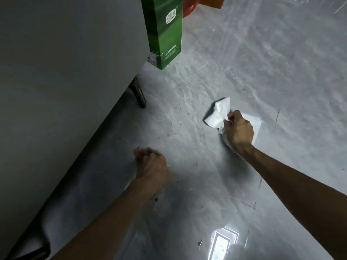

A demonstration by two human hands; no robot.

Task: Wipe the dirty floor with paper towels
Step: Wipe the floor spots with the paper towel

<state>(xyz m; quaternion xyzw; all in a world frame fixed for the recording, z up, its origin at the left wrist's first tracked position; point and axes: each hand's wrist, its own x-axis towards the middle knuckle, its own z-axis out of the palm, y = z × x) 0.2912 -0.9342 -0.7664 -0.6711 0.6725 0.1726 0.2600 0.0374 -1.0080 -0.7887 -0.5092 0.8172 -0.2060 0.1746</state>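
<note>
The right hand [238,128] has its fingers curled round a crumpled paper towel [217,115], which lies on the grey floor [187,102]. The towel's long axis runs diagonally, with a peaked corner pointing away, toward the green box [165,34]. The left hand [152,164] is on the floor nearer the person, fingers curled, holding nothing.

right hand [238,128] grips paper towel [217,115] on floor [272,72] | left hand [150,164] curled, empty

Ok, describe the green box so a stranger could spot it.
Find the big grey furniture on the left. At its far corner a tall box stands on the floor. It alone is green, with a white logo; behind sit a red thing and an orange thing.
</note>
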